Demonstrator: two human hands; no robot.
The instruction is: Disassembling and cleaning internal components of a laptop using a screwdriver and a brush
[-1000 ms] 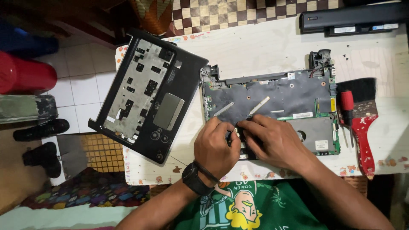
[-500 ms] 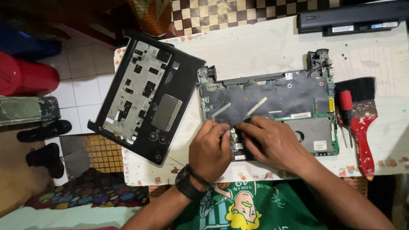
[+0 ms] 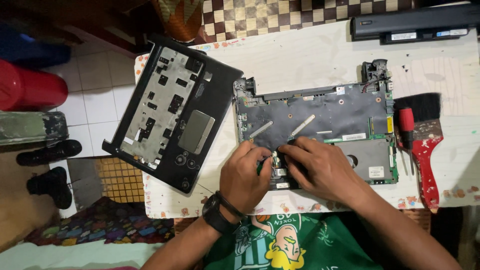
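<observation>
An opened laptop base [image 3: 320, 115] with its dark board and green circuit edge lies on the white table [image 3: 310, 55]. My left hand [image 3: 243, 176], with a black wrist band, and my right hand [image 3: 320, 167] meet at the base's front edge, fingertips pinching a small part [image 3: 274, 159] there. What exactly sits between the fingers is hidden. The removed black palm-rest cover [image 3: 172, 112] lies upside down at the left, hanging over the table's edge.
A red-handled paint brush [image 3: 425, 145] and a red-handled screwdriver [image 3: 406, 127] lie right of the base. A long black battery pack [image 3: 415, 22] sits at the back right. A red stool [image 3: 30, 90] and black shoes [image 3: 47, 167] are on the floor at the left.
Both hands stayed at the base's front edge, with small finger movements. The view shifted slightly.
</observation>
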